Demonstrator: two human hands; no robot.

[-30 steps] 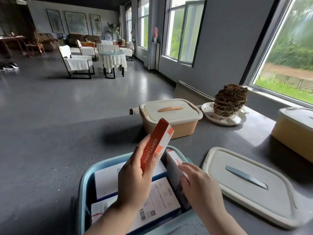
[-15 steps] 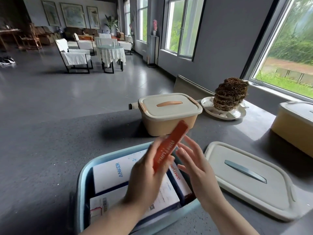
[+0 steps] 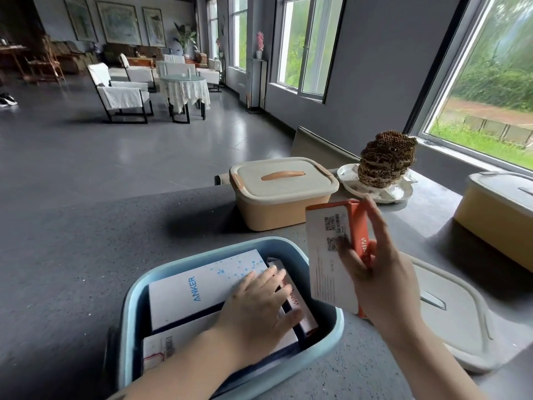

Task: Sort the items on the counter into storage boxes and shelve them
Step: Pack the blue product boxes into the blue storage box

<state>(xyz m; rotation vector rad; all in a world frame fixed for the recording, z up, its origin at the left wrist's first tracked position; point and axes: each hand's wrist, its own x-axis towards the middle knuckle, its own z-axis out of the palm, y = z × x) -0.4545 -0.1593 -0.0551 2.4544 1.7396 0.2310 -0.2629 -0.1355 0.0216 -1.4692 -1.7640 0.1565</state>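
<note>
Grey counter (image 3: 86,255) across the foreground, carrying everything below. Blue storage box (image 3: 129,313) open at the near edge, packed with flat cartons. Loose lid (image 3: 450,321), pale with a grey handle, flat on the counter just right of the blue box. Beige storage box (image 3: 277,209) with its lid closed and an orange handle on top, farther back, behind the blue box. Yellow storage box (image 3: 496,223) with a lid on, at the right edge near the window. White dish (image 3: 389,192) right of the beige box, holding a brown stacked honeycomb-like lump (image 3: 386,157).

Inside the blue box: white carton (image 3: 202,284) printed ANKER lying flat at the back left, another white carton (image 3: 161,347) with a barcode under it toward the near side, and a narrow orange-and-white carton (image 3: 300,307) along the right wall.

Orange-and-white box (image 3: 331,249) raised above the blue box's right rim, upright, white printed face toward the camera, gripped in the right hand (image 3: 383,284) with thumb on the white face and fingers (image 3: 377,223) curled round the orange side. Left hand (image 3: 259,307) down inside the blue box, palm flat on the cartons, fingers straight and slightly spread, fingertips reaching the narrow carton.
</note>
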